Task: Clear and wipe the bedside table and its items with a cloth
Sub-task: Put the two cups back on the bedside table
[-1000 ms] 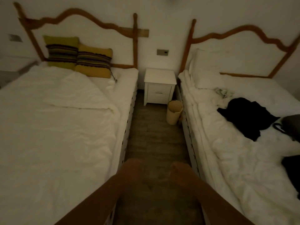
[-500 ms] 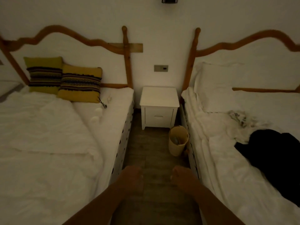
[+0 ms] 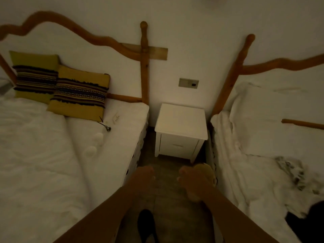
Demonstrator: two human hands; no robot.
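no legible text, label, brand, number or sign on any surface; markings on the wall switch plate [image 3: 188, 83] are too dim and blurred to read.

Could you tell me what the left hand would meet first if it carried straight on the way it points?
Probably the nightstand, around its front. The left hand points up the aisle toward it and nothing shows between, though depth is unclear.

White bedside table [image 3: 180, 120]; yellow dark-striped cushions [image 3: 78, 93]; white bedding [image 3: 43, 163].
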